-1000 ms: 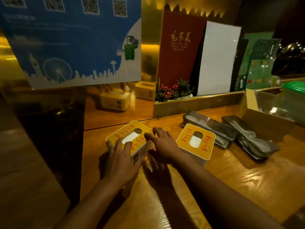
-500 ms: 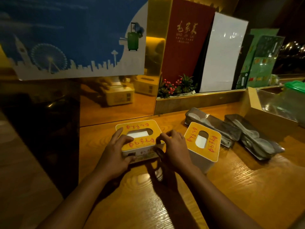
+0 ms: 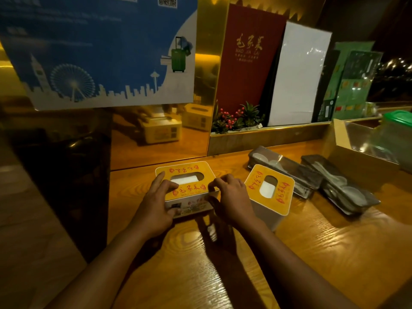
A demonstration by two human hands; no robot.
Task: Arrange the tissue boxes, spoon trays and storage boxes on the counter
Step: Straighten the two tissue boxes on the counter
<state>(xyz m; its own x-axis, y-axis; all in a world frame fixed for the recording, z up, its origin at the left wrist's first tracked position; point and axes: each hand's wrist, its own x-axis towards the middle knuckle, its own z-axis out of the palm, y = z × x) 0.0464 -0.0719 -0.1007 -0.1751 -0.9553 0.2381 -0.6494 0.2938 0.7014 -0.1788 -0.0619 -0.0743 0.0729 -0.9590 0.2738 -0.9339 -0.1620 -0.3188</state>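
Two white tissue boxes with yellow tops and red lettering stand on the wooden counter. The left tissue box sits square to the counter's back, held on both sides: my left hand grips its left end and front, my right hand its right end. The right tissue box stands turned at an angle, just right of my right hand. Two dark spoon trays lie to the right: the near-centre tray and the right tray, both holding pale spoons.
A clear storage box with a cardboard wall stands at the far right, a green-lidded container behind it. Upright menus and a small berry plant line the back ledge. A mirrored gold panel and blue poster rise at back left.
Both hands turned the left tissue box from an angled position to square with the counter's back and now hold it at its ends. The right box and trays stayed put.
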